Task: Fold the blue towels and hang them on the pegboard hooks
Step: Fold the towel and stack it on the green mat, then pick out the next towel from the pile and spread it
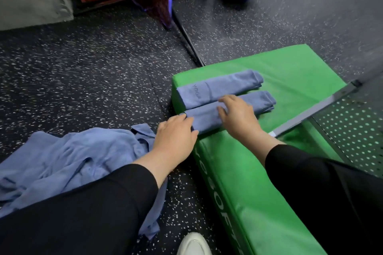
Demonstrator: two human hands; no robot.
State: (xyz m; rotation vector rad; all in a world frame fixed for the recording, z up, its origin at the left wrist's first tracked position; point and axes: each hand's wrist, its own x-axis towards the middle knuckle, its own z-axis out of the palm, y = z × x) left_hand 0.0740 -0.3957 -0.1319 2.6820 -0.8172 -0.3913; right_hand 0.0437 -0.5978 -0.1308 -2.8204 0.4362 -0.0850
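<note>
Two towels are folded and none is hung, so by my reading the task is somewhere short of halfway. A narrow, folded blue microfibre towel with a faint printed logo [217,89] lies across the top of the green padded vinyl block [290,72] on the dark speckled rubber floor [83,68]. Just beside it, on the near side and roughly parallel, lies a second folded blue microfibre towel [207,117], which both hands are working on. The left hand [176,136] presses against that towel's near end at the block's edge, fingers fairly straight and together, apparently squaring the fold rather than gripping it. The right hand [238,114] rests on top of the towel's middle with fingers spread and lightly bent, flattening it; nothing is pinched as far as I can see. A rumpled heap of unfolded blue towel cloth [72,157] sits on the floor to the left, partly under the left sleeve; whether it is one towel or several I cannot tell. The perforated metal pegboard [356,130] shows at the right edge, its lower part only, and no hooks are visible there. Folding the heap and all the hanging remain. The folded towels look soft, thin, matte and neatly layered, with stacked edges showing at their far ends.
</note>
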